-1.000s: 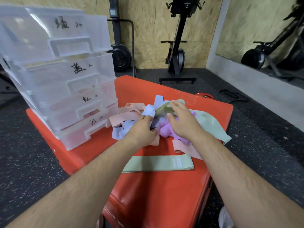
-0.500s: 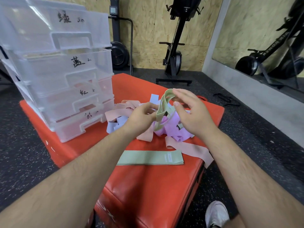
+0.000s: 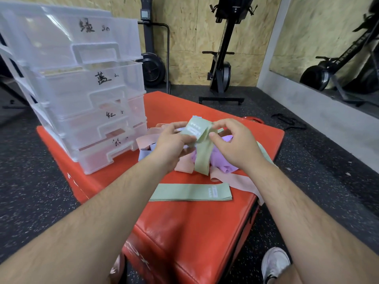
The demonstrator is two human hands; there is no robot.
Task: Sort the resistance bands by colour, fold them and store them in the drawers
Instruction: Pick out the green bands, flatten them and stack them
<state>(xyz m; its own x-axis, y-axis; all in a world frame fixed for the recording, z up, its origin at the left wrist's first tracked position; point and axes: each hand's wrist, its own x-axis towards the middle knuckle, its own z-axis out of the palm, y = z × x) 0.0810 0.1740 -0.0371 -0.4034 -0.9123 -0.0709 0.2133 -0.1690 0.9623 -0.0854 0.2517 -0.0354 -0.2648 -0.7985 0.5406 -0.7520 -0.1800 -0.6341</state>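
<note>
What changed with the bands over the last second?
The left hand and right hand, earlier down in the pile, lifted a green band out and now hold it up between them. The flat green band, the pile and the drawers stayed put.

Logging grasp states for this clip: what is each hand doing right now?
Left hand: fingers grip the lifted green band.
Right hand: fingers pinch the same band.
</note>
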